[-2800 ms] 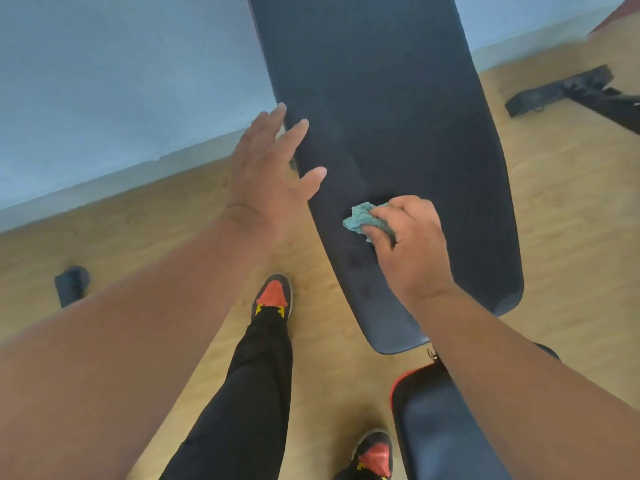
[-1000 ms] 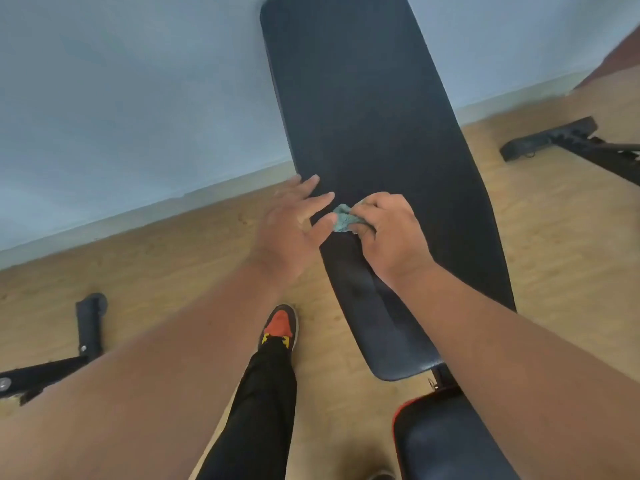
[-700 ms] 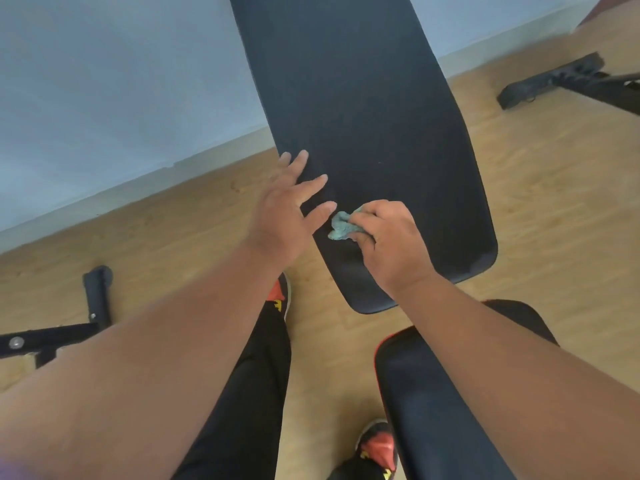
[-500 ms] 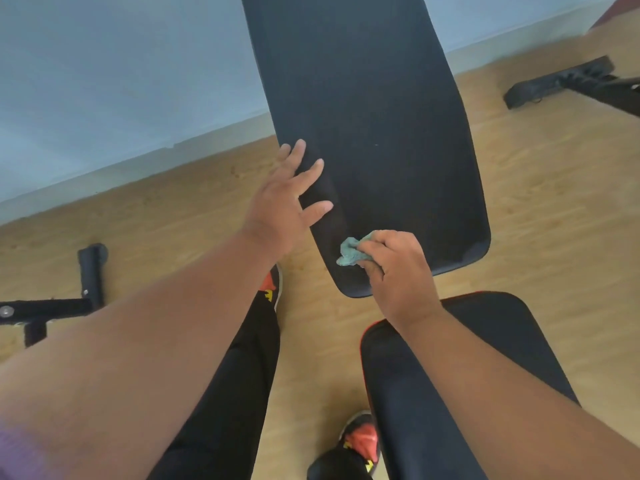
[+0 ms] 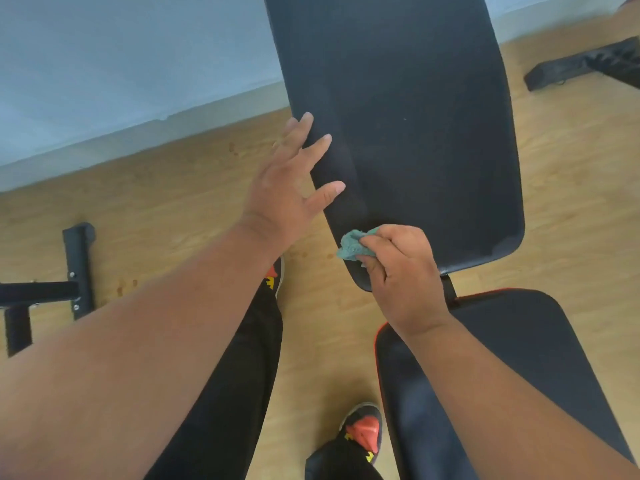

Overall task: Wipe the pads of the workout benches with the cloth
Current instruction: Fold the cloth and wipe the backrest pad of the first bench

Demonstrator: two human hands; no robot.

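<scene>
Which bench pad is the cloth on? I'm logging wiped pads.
The long back pad, at its lower left corner; the red-trimmed seat pad lies nearer, untouched by the cloth.

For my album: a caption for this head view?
Right hand wipes the back pad with a teal cloth; left hand steadies its edge.

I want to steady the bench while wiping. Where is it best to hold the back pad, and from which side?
Probably the back pad at its left long edge, from the left side, where the open left hand rests. The edge is thin and free; the right hand grips the cloth lower.
</scene>
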